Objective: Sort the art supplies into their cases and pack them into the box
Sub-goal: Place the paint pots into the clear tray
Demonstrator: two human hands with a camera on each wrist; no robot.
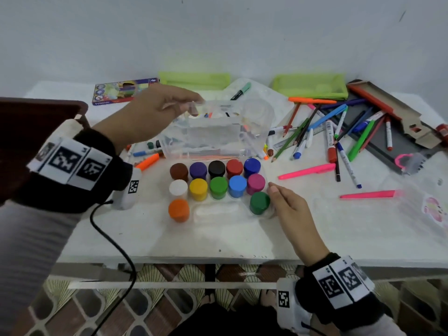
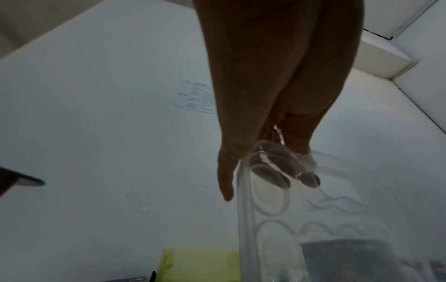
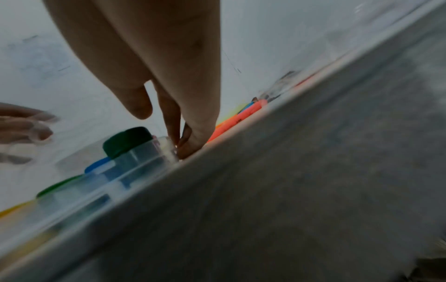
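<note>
A clear tray [image 1: 218,212] lies in front of me on the white table, holding several paint pots with coloured caps. Its clear hinged lid [image 1: 218,132] stands raised behind the pots. My left hand [image 1: 194,106] pinches the lid's top edge between thumb and fingers; in the left wrist view the left hand [image 2: 277,152] grips the lid [image 2: 337,209] rim. My right hand [image 1: 274,200] rests at the tray's right front corner beside the dark green pot [image 1: 259,202], holding nothing. In the right wrist view the right hand [image 3: 183,148] touches the table by the dark green pot [image 3: 128,141].
Loose pens, pencils and markers [image 1: 327,132] lie scattered right of the tray, with two pink highlighters [image 1: 308,170] nearer. Two green pouches [image 1: 194,80] and a pencil box [image 1: 123,90] sit at the back. An open cardboard box [image 1: 388,132] is at far right. A black cable [image 1: 109,238] hangs off the left front.
</note>
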